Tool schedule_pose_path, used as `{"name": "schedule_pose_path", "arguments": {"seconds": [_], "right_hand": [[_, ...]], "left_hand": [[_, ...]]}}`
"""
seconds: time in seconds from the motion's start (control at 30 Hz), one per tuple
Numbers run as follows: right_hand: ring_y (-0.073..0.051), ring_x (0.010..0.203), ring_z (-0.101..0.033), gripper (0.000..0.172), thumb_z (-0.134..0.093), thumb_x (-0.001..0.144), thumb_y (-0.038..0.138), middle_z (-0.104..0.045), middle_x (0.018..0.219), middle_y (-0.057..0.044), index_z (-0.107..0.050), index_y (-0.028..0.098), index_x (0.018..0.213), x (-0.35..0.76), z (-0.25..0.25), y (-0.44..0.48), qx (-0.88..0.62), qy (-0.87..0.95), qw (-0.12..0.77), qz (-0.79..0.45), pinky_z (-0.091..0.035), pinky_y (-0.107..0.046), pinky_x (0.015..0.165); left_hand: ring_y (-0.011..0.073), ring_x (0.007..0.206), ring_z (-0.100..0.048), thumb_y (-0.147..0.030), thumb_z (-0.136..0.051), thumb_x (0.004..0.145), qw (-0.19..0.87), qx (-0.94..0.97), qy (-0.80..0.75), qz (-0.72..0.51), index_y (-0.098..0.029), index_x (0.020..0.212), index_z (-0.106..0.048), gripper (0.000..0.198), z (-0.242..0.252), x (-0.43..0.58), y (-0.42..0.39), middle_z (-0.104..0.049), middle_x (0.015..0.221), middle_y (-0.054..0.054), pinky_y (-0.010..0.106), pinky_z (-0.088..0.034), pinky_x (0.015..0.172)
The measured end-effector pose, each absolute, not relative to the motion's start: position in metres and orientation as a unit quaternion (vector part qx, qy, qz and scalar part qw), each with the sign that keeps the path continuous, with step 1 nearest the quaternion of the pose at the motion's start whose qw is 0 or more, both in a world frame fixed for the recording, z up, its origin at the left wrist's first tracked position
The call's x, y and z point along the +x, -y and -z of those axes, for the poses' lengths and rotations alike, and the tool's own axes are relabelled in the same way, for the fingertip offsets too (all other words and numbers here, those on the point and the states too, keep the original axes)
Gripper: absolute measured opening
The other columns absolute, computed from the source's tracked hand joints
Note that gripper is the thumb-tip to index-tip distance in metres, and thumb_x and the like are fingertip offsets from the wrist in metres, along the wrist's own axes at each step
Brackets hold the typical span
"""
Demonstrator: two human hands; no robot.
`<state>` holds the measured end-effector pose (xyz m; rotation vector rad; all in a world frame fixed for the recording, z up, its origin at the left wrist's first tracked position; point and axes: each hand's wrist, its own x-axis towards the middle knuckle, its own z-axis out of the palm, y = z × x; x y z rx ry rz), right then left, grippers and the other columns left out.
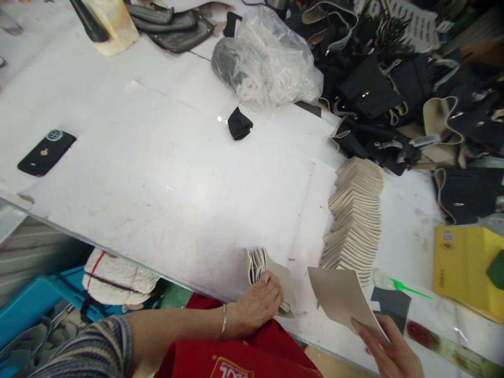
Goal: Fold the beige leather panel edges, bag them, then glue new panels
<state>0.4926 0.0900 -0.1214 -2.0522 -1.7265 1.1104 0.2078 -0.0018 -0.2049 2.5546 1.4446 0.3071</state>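
Note:
Close to the table's front edge, my left hand is closed around a small stack of folded beige pieces, whose layered ends face up and left. My right hand pinches one beige sheet by its lower right corner, thumb and fingers on either side. That sheet is tilted and overlaps the near end of a long fanned row of folded beige pieces. Whether the material is leather or card, I cannot tell.
Black bags are heaped at the back right, beside a clear plastic bag. A yellow box and a green stick lie at right. A phone lies at left; a black scrap lies mid-table.

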Motion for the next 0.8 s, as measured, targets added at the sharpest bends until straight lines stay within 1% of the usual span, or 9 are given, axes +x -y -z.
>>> {"name": "schedule_pose_path", "arguments": {"seconds": [0.07,0.17,0.27,0.37,0.47,0.57,0.67,0.7,0.8], "right_hand": [[-0.021,0.07,-0.066,0.045,-0.077,0.06,0.055,-0.071,0.077,-0.003,-0.065,0.02,0.086,0.481,0.126,-0.085,-0.69,0.575,0.101,-0.429,-0.053,-0.022,0.058],[-0.022,0.071,-0.066,0.046,-0.078,0.061,0.053,-0.07,0.075,-0.003,-0.064,0.019,0.088,0.475,0.129,-0.081,-0.685,0.545,0.109,-0.47,-0.053,-0.022,0.06],[-0.02,0.069,-0.064,0.047,-0.078,0.061,0.053,-0.07,0.076,-0.003,-0.062,0.018,0.089,0.476,0.125,-0.08,-0.696,0.521,0.138,-0.476,-0.052,-0.021,0.058],[-0.017,0.069,-0.061,0.048,-0.08,0.061,0.051,-0.068,0.077,-0.002,-0.058,0.019,0.089,0.48,0.12,-0.078,-0.705,0.5,0.179,-0.47,-0.051,-0.018,0.058],[-0.014,0.071,-0.06,0.047,-0.083,0.06,0.047,-0.067,0.076,0.0,-0.057,0.019,0.087,0.482,0.119,-0.072,-0.715,0.46,0.23,-0.473,-0.051,-0.015,0.06],[-0.016,0.073,-0.063,0.049,-0.086,0.059,0.042,-0.069,0.08,0.0,-0.057,0.02,0.091,0.475,0.116,-0.062,-0.728,0.376,0.279,-0.5,-0.053,-0.018,0.063],[-0.017,0.067,-0.064,0.053,-0.086,0.059,0.04,-0.07,0.081,0.0,-0.057,0.021,0.1,0.462,0.108,-0.049,-0.721,0.282,0.333,-0.538,-0.054,-0.024,0.059],[-0.018,0.068,-0.065,0.052,-0.085,0.061,0.039,-0.07,0.083,-0.001,-0.057,0.022,0.101,0.458,0.105,-0.044,-0.706,0.258,0.348,-0.56,-0.055,-0.025,0.06],[-0.02,0.076,-0.068,0.048,-0.084,0.065,0.035,-0.072,0.089,-0.002,-0.057,0.022,0.103,0.452,0.102,-0.034,-0.667,0.217,0.404,-0.587,-0.055,-0.03,0.068]], "left_hand": [[0.0297,0.111,-0.053,-0.023,-0.048,0.088,0.085,0.862,-0.49,-0.095,-0.002,0.117,-0.055,0.037,0.211,0.212,0.001,-0.061,0.115,0.019,0.048,-0.023,0.107],[0.0298,0.106,-0.057,-0.022,-0.048,0.087,0.067,0.864,-0.494,-0.071,-0.002,0.113,-0.057,0.033,0.214,0.217,-0.004,-0.064,0.108,0.02,0.049,-0.028,0.103],[0.0301,0.1,-0.06,-0.02,-0.047,0.087,0.046,0.874,-0.482,-0.049,-0.002,0.11,-0.058,0.032,0.21,0.221,-0.01,-0.066,0.104,0.02,0.048,-0.033,0.097],[0.03,0.098,-0.061,-0.018,-0.047,0.087,0.048,0.881,-0.47,-0.037,-0.001,0.109,-0.059,0.029,0.207,0.225,-0.013,-0.067,0.102,0.02,0.048,-0.035,0.094],[0.03,0.099,-0.061,-0.014,-0.046,0.088,0.074,0.879,-0.47,-0.023,-0.001,0.111,-0.058,0.029,0.206,0.227,-0.014,-0.066,0.102,0.021,0.048,-0.035,0.095],[0.0275,0.098,-0.062,-0.013,-0.046,0.088,0.109,0.881,-0.46,-0.021,-0.001,0.112,-0.056,0.028,0.202,0.224,-0.015,-0.066,0.101,0.02,0.044,-0.038,0.093],[0.0233,0.086,-0.063,-0.011,-0.049,0.086,0.169,0.882,-0.44,-0.026,-0.007,0.101,-0.059,0.019,0.195,0.219,-0.021,-0.067,0.091,0.013,0.038,-0.044,0.083],[0.0229,0.084,-0.063,-0.008,-0.048,0.085,0.189,0.878,-0.438,-0.026,-0.008,0.097,-0.059,0.017,0.193,0.217,-0.026,-0.067,0.088,0.012,0.037,-0.045,0.08],[0.024,0.088,-0.065,0.003,-0.046,0.076,0.241,0.858,-0.453,-0.02,-0.011,0.095,-0.06,0.027,0.19,0.208,-0.057,-0.069,0.089,0.012,0.038,-0.047,0.082]]}}
